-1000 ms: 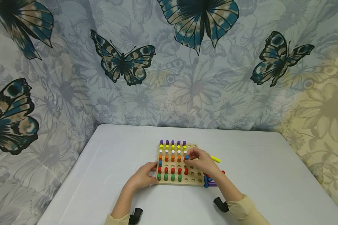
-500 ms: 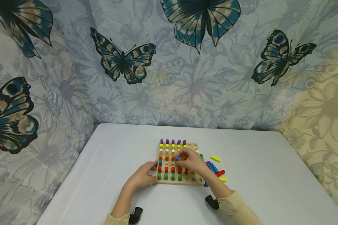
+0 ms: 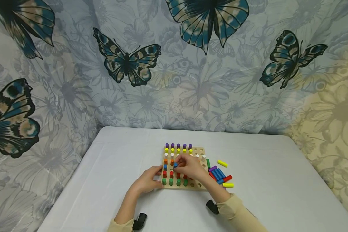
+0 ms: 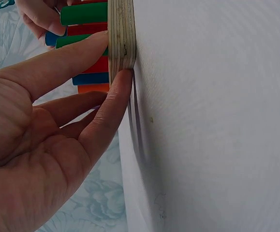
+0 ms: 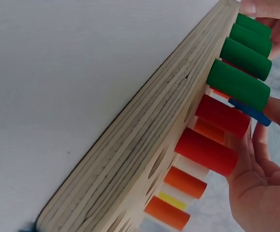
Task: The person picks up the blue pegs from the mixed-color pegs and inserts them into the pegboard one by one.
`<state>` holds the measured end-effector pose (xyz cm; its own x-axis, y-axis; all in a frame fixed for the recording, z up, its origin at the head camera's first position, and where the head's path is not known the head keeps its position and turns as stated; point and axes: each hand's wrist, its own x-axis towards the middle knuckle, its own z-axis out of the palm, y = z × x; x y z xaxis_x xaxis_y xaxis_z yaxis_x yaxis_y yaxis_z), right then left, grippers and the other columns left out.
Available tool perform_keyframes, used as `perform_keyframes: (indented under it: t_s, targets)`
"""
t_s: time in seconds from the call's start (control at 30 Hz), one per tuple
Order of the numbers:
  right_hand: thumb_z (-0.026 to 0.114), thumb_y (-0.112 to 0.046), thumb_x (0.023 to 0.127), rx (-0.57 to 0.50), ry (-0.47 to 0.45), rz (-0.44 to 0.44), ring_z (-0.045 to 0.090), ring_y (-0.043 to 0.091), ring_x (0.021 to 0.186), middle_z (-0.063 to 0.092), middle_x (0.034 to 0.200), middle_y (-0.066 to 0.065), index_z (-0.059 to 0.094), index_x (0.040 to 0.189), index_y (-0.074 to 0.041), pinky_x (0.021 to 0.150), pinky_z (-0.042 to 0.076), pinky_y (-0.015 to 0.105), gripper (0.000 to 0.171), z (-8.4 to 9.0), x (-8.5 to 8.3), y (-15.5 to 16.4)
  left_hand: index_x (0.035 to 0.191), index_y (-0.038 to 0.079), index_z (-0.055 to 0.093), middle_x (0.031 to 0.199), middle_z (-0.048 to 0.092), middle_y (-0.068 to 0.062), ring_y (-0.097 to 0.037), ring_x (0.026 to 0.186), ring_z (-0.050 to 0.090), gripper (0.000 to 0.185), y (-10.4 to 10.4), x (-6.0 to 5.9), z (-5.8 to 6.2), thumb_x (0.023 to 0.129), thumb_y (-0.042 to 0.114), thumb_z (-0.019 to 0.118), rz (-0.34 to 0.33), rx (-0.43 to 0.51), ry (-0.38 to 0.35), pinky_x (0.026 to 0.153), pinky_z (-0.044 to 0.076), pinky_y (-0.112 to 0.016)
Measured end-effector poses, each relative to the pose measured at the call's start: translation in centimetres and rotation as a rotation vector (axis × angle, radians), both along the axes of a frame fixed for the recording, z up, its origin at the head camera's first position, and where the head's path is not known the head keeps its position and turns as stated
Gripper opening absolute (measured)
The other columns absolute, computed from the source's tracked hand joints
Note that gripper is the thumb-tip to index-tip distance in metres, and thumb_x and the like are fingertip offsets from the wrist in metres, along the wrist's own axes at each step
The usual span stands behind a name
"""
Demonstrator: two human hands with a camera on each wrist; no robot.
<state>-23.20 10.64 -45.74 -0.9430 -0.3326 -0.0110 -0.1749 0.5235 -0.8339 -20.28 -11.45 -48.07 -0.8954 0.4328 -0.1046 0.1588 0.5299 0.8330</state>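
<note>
Left hand [image 3: 147, 181] rests at the left near corner of the board [image 3: 199, 186]. Its fingers [image 4: 111, 99] are straight, tips pressed against the board's edge and top face, as the left wrist view shows; they hold nothing.

The board lies flat on the table [image 3: 104, 180], nearer the front edge than the back, about midway between the left and right edges. Pegs stand upright in it in rows: purple pegs [image 3: 178, 145] along the back edge, then yellow, white and orange rows, a red row, and green pegs [image 3: 171, 182] along the near edge. One blue peg stands at the left end of the row between orange and red. Several holes toward the board's right edge are unfilled.

Right hand [image 3: 191, 167] is over the middle of the board. Its fingers are curled and pinch a blue peg [image 3: 175, 165], held at the row between orange and red, second place from the left edge. Whether the peg's end has entered the hole cannot be told.

Loose pegs [image 3: 218, 174] lie on the table just beside the board's right edge: blue, red, purple, green and yellow, most touching one another; one yellow peg [image 3: 222, 163] lies slightly apart, further right.
</note>
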Motion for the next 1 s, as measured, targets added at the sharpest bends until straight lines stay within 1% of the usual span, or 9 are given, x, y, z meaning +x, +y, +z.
perform_keyframes:
  t_s: [0.17, 0.3, 0.53, 0.77, 1.0]
  targets:
    - [0.075, -0.005, 0.084, 0.020, 0.014, 0.028, 0.061, 0.015, 0.084, 0.065, 0.092, 0.000, 0.062, 0.100, -0.007, 0.078, 0.055, 0.031, 0.020, -0.2, -0.1, -0.5, 0.140, -0.010, 0.043, 0.133, 0.052, -0.023, -0.036, 0.117, 0.055, 0.074, 0.0, 0.0, -0.1, 0.077, 0.003, 0.080, -0.003, 0.008, 0.006, 0.091, 0.051, -0.045]
    - [0.074, -0.003, 0.084, 0.060, 0.030, 0.047, 0.061, 0.014, 0.083, 0.064, 0.090, -0.001, 0.062, 0.099, -0.007, 0.076, 0.055, 0.030, 0.020, -0.4, -0.1, -0.8, 0.140, -0.010, 0.043, 0.135, 0.050, -0.024, -0.037, 0.118, 0.054, 0.075, -0.1, -0.1, -0.2, 0.076, 0.002, 0.079, -0.006, 0.024, 0.004, 0.090, 0.052, -0.044]
    - [0.074, -0.001, 0.083, 0.105, 0.058, 0.051, 0.060, 0.014, 0.082, 0.064, 0.089, -0.001, 0.062, 0.097, -0.008, 0.075, 0.055, 0.029, 0.019, -0.4, 0.0, -1.2, 0.140, -0.010, 0.042, 0.135, 0.050, -0.024, -0.037, 0.119, 0.054, 0.075, 0.0, 0.0, -0.2, 0.077, 0.001, 0.079, -0.008, 0.032, -0.004, 0.090, 0.052, -0.043]
    - [0.073, 0.000, 0.084, 0.110, 0.085, 0.061, 0.061, 0.015, 0.084, 0.065, 0.093, 0.003, 0.062, 0.099, -0.007, 0.076, 0.056, 0.030, 0.020, -0.4, 0.0, -1.4, 0.140, -0.010, 0.043, 0.135, 0.050, -0.024, -0.037, 0.118, 0.054, 0.074, -0.1, 0.0, -0.1, 0.076, 0.001, 0.080, -0.011, 0.027, 0.009, 0.091, 0.051, -0.045]
    - [0.073, 0.001, 0.084, 0.116, 0.106, 0.075, 0.061, 0.015, 0.083, 0.066, 0.093, 0.004, 0.062, 0.099, -0.006, 0.076, 0.056, 0.028, 0.020, -0.6, -0.2, -1.4, 0.139, -0.010, 0.044, 0.134, 0.051, -0.023, -0.037, 0.118, 0.054, 0.074, -0.1, -0.1, -0.2, 0.076, 0.002, 0.080, -0.011, 0.029, 0.015, 0.092, 0.050, -0.047]
